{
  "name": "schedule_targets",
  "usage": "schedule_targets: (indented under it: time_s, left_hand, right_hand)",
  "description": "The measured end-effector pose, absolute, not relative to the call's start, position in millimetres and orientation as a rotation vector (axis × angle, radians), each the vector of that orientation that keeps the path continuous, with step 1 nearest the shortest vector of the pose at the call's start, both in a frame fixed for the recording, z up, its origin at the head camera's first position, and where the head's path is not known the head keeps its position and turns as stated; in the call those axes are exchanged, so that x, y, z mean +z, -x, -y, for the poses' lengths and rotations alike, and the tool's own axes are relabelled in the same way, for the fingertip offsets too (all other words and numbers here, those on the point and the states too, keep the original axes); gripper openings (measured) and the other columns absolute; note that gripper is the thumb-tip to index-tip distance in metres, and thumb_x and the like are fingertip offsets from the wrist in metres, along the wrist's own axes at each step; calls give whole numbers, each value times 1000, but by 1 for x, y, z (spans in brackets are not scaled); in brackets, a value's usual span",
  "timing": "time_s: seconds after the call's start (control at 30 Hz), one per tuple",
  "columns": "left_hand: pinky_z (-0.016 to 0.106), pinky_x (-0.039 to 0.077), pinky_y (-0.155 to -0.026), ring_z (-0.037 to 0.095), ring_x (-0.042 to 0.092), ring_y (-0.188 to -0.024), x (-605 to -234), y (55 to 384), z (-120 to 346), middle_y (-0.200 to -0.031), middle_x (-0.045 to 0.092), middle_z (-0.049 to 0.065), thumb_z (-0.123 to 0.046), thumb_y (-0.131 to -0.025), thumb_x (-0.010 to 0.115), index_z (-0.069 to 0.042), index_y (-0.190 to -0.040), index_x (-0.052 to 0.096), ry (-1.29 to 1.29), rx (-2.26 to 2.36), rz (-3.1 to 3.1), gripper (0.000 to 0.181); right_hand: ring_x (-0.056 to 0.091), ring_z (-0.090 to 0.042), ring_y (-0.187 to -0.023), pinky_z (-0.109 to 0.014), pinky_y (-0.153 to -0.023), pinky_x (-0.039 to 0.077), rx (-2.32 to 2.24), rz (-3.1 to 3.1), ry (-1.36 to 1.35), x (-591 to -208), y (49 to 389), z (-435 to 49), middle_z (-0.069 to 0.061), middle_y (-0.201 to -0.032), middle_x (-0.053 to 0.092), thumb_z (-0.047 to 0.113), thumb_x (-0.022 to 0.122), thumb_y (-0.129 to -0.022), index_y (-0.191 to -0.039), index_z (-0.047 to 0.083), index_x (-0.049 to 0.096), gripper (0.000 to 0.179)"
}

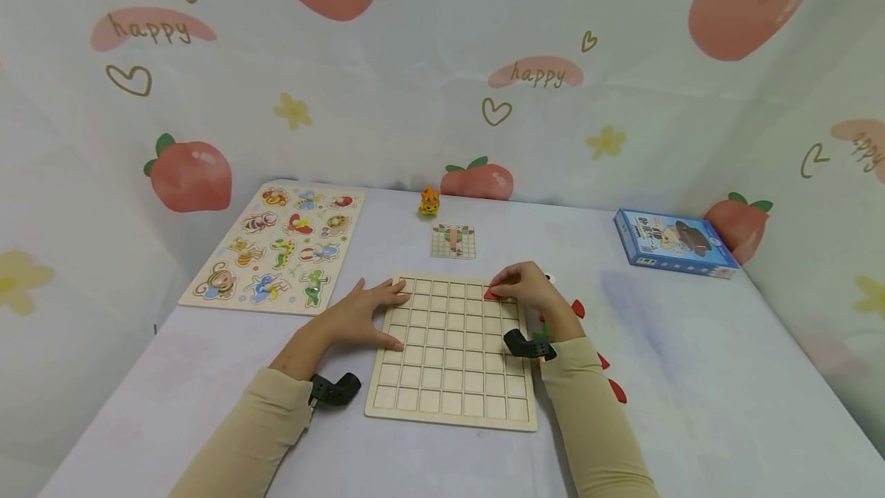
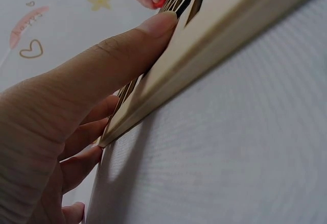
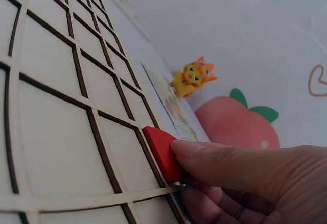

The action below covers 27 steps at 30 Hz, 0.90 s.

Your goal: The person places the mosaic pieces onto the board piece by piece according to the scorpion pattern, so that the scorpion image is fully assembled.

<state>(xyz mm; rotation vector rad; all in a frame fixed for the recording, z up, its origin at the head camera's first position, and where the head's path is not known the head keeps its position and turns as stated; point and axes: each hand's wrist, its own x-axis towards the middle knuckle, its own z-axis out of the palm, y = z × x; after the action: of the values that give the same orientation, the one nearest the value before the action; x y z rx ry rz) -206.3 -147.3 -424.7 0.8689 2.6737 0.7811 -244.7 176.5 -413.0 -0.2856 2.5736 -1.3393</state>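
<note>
A wooden grid board (image 1: 442, 423) lies flat in front of me, divided into square recesses. My left hand (image 1: 359, 313) rests on its left edge, fingers and thumb spread; the left wrist view shows the thumb (image 2: 127, 45) lying on the rim. Near the board's far right corner, my right hand (image 1: 531, 287) pinches a red quarter-round piece (image 3: 162, 152) between thumb and fingers. In the right wrist view the piece stands tilted at a square along the far edge. More red pieces (image 1: 618, 390) lie right of the board, partly hidden by the right forearm.
Beyond the board lies a small pattern card (image 1: 453, 242), with an orange-yellow toy figure (image 1: 429, 201) behind it. An insect picture puzzle board (image 1: 276, 248) lies at the left. A blue box (image 1: 676, 243) sits at the back right, near the fabric backdrop.
</note>
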Motion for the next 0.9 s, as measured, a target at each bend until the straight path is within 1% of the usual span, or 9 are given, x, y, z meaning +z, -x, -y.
schedule_targets:
  time_s: [0.2,0.5,0.77,0.9]
  left_hand:
    - [61,-1,-113,30,20,-143,-425,206,147,-153,29,6,-54,-65,77,-12,-137,48,-874,771,-2672,88]
    - [61,-1,-114,30,19,-143,-425,206,148,-153,29,6,-54,-66,77,-12,-137,48,-871,775,-2673,88]
    - [61,-1,-113,30,19,-143,-423,205,148,-153,28,7,-54,-66,77,-12,-137,48,-870,779,-2669,88]
    - [61,-2,-114,30,19,-143,-422,205,147,-153,29,7,-54,-66,77,-12,-137,48,-865,779,-2666,87]
  right_hand:
    - [61,-8,-71,-24,-69,50,-1317,-2590,296,-414,244,-176,-12,-83,70,10,67,-85,-92,-3,70,15]
    - [61,-14,-74,-23,-68,48,-1299,-2613,264,-413,242,-174,-15,-85,70,9,67,-84,-93,-3,70,15]
    - [61,-12,-75,-24,-70,50,-1279,-2602,268,-413,244,-177,-13,-86,69,9,67,-84,-96,-2,69,16]
    - [62,-13,-78,-27,-73,51,-1235,-2607,295,-411,244,-181,-13,-91,69,12,68,-84,-99,0,69,19]
